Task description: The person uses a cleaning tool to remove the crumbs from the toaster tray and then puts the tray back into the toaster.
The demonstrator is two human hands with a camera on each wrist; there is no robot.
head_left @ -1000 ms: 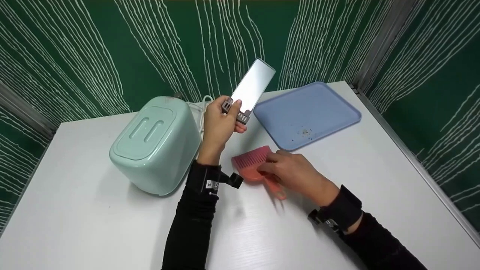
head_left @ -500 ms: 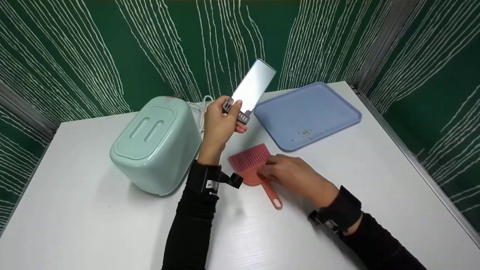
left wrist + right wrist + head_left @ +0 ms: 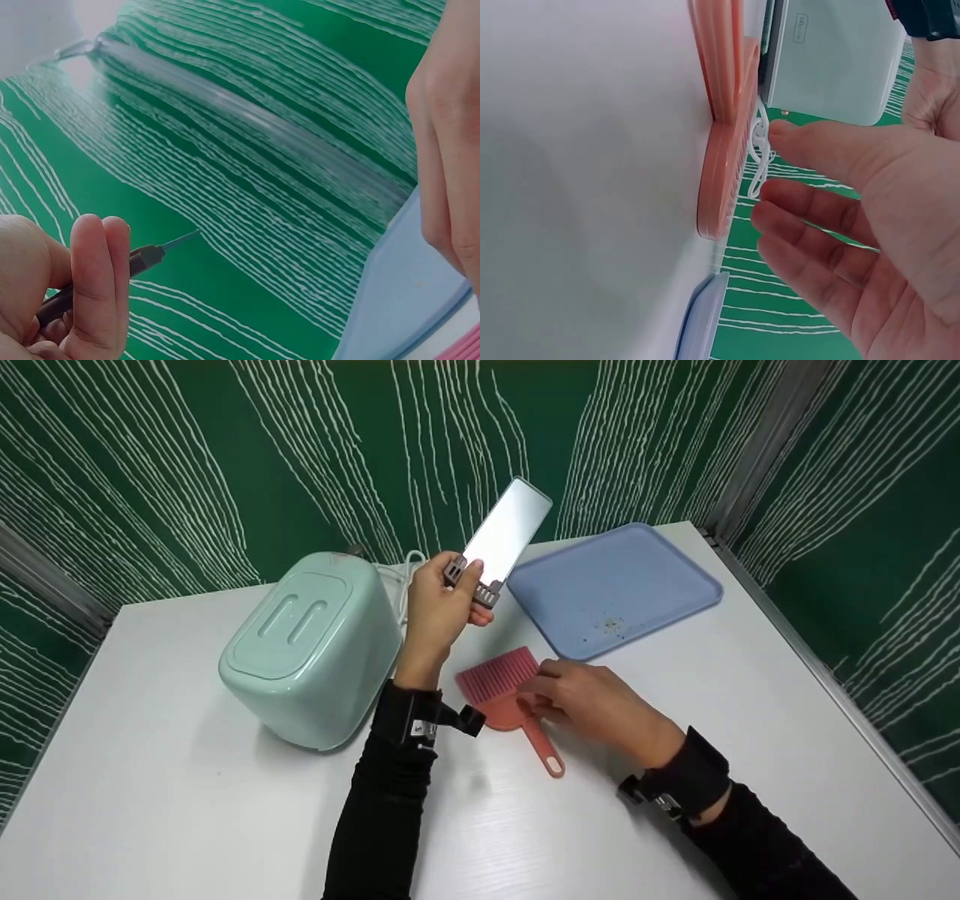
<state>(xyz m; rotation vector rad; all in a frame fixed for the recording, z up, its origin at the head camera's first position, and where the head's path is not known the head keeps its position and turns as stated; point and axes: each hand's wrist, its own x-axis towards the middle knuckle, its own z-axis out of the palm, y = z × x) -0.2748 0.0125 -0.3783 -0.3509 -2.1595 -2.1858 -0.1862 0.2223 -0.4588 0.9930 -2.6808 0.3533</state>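
Observation:
My left hand (image 3: 442, 600) grips a flat, shiny toaster crumb tray (image 3: 510, 529) by its grey slotted end, thumb on top. It holds the tray raised and slanting away toward the back wall. In the left wrist view the crumb tray (image 3: 146, 259) appears edge-on between thumb and fingers. On the table lies an orange hand brush (image 3: 544, 746) with pink bristles, its handle pointing toward me. Just over the brush is my right hand (image 3: 585, 697). The right wrist view shows its fingers (image 3: 810, 262) loosely bent, holding nothing, apart from the brush (image 3: 720, 180).
A mint-green toaster (image 3: 322, 652) stands on the left, with a white cord (image 3: 405, 577) behind it. At the back right a blue serving tray (image 3: 630, 577) holds a small scatter of crumbs (image 3: 611, 624). Green walls with white lines enclose the white table (image 3: 262, 825) behind and beside.
The brush has gone from tilted in my right hand to flat on the table. That hand has let go and lifted slightly. My left hand holds the crumb tray still.

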